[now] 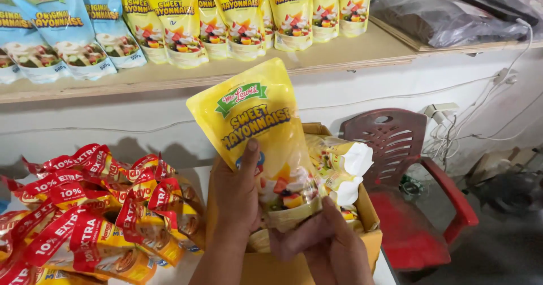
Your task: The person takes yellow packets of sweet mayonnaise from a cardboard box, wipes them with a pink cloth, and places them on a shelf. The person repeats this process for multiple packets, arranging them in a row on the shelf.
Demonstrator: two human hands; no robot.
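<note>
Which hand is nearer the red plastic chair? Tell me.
Right. The right hand grips the bottom of the yellow pouch over the cardboard box, on the side toward the red plastic chair. The left hand holds the pouch's far side, farther away.

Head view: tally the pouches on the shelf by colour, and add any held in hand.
Blue pouches: 3
Yellow pouches: 7 plainly seen; overlaps may hide more
Held yellow pouch: 1, gripped by left hand and right hand
Total: 11
</note>
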